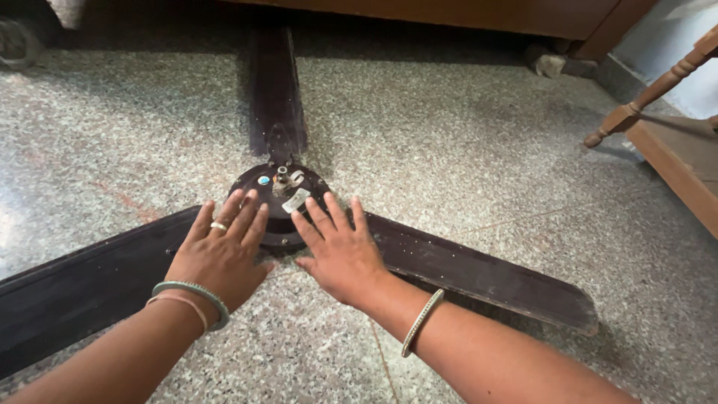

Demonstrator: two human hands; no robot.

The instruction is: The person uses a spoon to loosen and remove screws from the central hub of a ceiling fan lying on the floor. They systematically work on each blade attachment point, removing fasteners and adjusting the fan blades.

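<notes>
A dark round object [16, 41] sits at the far left edge, too cropped to identify. On the speckled stone floor [449, 135] lies a dark ceiling fan [280, 198], flat, with three blades spread out from a round hub. The left blade [82, 284] runs toward the lower left corner and passes under my left forearm. My left hand [221, 254] lies flat and open, fingers spread, palm down across the root of that blade and the left rim of the hub; it grips nothing. A ring is on one finger and two bangles [191, 295] sit at the wrist. The hub carries a short metal stub, a small blue dot and a pale label on top. The rear blade [275, 90] points away from me toward a wooden furniture base [449, 15] along the back. My right hand [340, 251] is likewise open and flat, fingertips touching the hub's right rim, the palm over the floor and the root of the right blade [486, 277]; it holds nothing. One bangle [422, 322] is on that wrist. At far right stands wooden furniture with a turned leg [647, 93], well apart from the fan.
</notes>
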